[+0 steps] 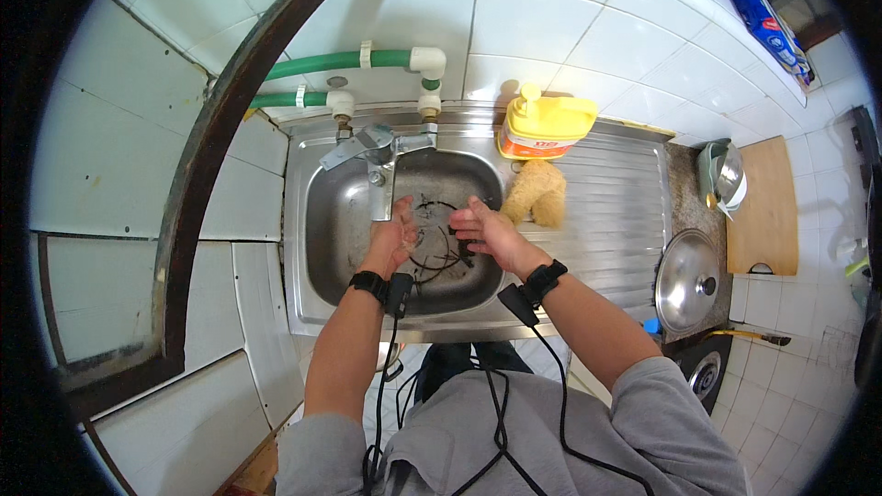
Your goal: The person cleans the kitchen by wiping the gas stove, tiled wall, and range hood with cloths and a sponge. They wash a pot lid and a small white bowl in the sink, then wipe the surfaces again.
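Beneath the spout of the metal faucet (382, 182), my left hand (391, 240) is held over the stainless steel sink basin (337, 220) with its palm turned inward. It holds nothing. My right hand (497, 234) faces it from the right side of the basin, fingers spread and empty. The two hands are apart. On the basin floor between them lie dark curved lines and bits (435, 265), partly hidden by my hands; I cannot tell what they are. A tan, fibrous scrubber (535, 191), likely a loofah, rests on the drainboard just beyond my right hand.
A yellow detergent jug (548, 127) stands behind the scrubber on the ribbed drainboard (613, 220). Green pipes (337, 63) run along the tiled wall. A dark window frame (200, 145) juts in at left. At right are a pot lid (687, 281), stacked bowls (723, 176) and a wooden cutting board (765, 210).
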Demonstrator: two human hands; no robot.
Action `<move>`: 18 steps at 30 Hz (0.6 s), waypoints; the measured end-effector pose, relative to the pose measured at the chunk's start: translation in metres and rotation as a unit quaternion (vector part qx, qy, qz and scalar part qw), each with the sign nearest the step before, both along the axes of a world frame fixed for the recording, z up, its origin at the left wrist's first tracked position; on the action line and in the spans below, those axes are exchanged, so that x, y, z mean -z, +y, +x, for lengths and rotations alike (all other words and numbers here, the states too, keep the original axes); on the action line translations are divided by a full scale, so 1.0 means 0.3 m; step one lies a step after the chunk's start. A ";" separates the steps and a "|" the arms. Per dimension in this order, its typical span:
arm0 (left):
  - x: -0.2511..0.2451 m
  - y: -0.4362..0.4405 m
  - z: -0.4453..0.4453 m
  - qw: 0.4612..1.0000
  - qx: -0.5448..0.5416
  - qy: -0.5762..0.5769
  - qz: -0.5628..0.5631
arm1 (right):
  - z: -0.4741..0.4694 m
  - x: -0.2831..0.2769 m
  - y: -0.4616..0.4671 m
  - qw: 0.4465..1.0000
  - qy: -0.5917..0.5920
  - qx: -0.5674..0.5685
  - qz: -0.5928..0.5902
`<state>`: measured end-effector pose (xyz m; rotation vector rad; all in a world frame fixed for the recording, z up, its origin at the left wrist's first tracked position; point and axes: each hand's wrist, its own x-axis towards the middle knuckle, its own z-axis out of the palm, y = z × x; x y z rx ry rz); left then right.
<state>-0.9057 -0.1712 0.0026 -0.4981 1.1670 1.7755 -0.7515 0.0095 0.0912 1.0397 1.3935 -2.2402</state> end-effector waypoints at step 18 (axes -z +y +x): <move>0.072 -0.051 -0.074 0.994 -0.069 -0.008 0.082 | -0.040 -0.033 -0.122 1.000 -0.003 -0.009 -0.009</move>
